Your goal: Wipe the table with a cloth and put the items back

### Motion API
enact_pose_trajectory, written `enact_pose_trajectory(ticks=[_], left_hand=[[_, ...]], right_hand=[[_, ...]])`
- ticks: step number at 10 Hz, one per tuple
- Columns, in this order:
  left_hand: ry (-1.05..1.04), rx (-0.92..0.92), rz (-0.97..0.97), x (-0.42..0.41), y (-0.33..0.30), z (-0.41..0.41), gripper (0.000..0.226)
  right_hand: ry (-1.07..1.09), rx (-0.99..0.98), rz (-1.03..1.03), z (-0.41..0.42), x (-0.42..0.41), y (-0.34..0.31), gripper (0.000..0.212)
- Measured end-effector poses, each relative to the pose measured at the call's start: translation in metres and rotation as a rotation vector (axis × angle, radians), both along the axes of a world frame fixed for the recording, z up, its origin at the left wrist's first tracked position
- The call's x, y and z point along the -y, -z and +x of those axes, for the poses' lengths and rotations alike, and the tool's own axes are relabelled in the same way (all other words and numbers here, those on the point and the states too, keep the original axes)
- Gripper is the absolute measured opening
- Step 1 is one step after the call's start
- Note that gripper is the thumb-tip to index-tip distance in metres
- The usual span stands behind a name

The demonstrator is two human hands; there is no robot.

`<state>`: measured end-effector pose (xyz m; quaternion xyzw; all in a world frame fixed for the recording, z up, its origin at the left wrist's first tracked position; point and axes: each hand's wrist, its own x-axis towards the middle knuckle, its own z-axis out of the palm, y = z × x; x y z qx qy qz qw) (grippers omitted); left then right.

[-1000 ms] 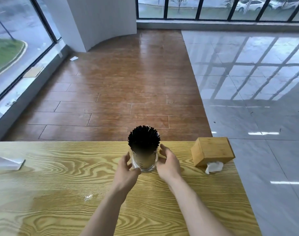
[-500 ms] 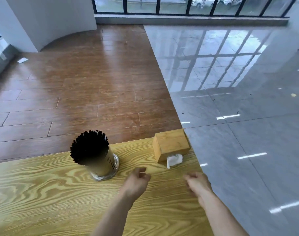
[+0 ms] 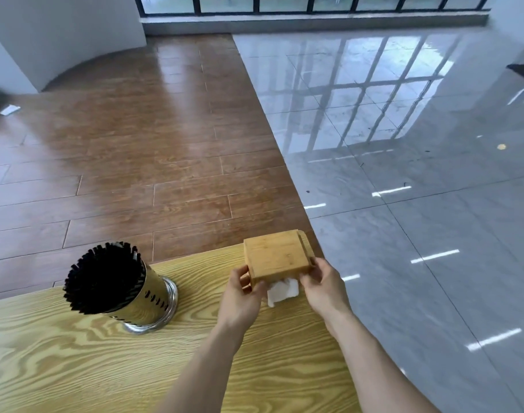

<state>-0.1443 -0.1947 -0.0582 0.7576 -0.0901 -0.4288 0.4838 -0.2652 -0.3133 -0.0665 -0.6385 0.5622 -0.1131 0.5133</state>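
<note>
On the left of the yellow wood-grain table (image 3: pixel 76 368) stands a perforated metal holder (image 3: pixel 149 302) packed with black sticks (image 3: pixel 104 281), well apart from both hands. Right of it, the left hand (image 3: pixel 241 296) grips the near left corner of a bamboo tissue box (image 3: pixel 275 256), which sits at the table's far right corner with a white tissue (image 3: pixel 283 289) hanging from its near side. The right hand (image 3: pixel 325 289) clasps the box's near right corner, fingers curled against its side.
</note>
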Motion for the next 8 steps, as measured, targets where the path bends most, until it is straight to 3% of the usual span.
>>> enact_pose_trajectory(ticks=[1,3,4,6,7,8], left_hand=[[-0.042,0.119,0.047,0.004,-0.003,0.001,0.028],[-0.025,0.139,0.061,0.011,0.000,0.000,0.027],[-0.003,0.127,0.026,0.006,0.008,-0.005,0.035],[0.048,0.072,-0.041,-0.003,0.009,-0.008,0.050],[0.082,0.080,0.006,-0.018,0.009,-0.008,0.058],[0.145,0.222,0.107,-0.038,0.003,-0.005,0.055]], right_hand=[[0.069,0.027,-0.076,0.000,0.006,-0.009,0.009],[0.090,0.027,-0.057,0.004,0.011,-0.001,0.024],[0.106,0.115,0.009,0.001,0.005,0.003,0.038],[0.149,0.219,0.059,0.000,-0.006,0.004,0.043],[0.191,0.141,0.026,-0.008,-0.015,0.003,0.047],[0.229,-0.075,-0.111,-0.020,-0.028,0.004,0.045]])
